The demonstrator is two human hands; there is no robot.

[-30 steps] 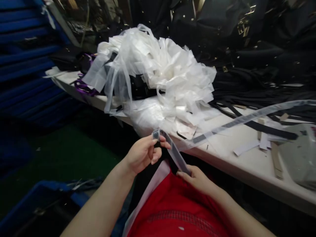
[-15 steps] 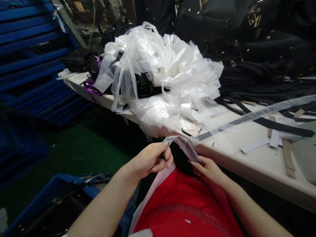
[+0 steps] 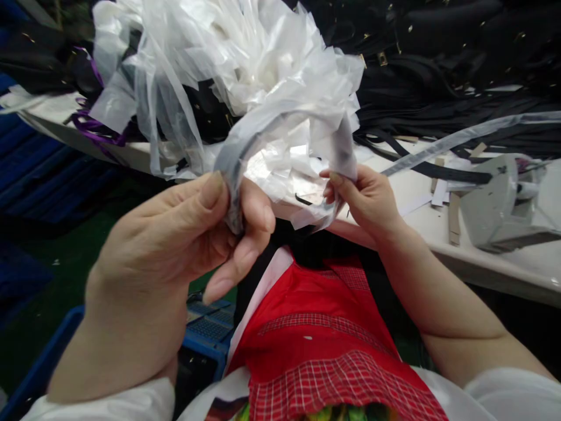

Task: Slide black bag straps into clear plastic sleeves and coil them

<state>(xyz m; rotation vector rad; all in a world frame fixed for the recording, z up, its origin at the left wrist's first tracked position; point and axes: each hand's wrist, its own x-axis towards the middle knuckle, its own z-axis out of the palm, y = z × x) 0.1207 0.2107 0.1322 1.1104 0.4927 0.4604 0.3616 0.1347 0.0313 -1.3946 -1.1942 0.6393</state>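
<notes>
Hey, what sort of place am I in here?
Probably a workshop for bags or similar goods: a white worktable holds black straps and a big heap of translucent plastic, with black material bearing gold-coloured metal fittings behind.

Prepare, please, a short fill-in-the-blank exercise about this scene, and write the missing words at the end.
1. Between the left hand and the right hand, the one nearer to the camera is the ____ hand.
2. The number of hands holding the curved strip is ____.
3. The apron is mainly ____ in colour.
4. Beside the heap of whitish plastic, the tangled ribbon is ____.

Missing words: left; two; red; purple.
</notes>
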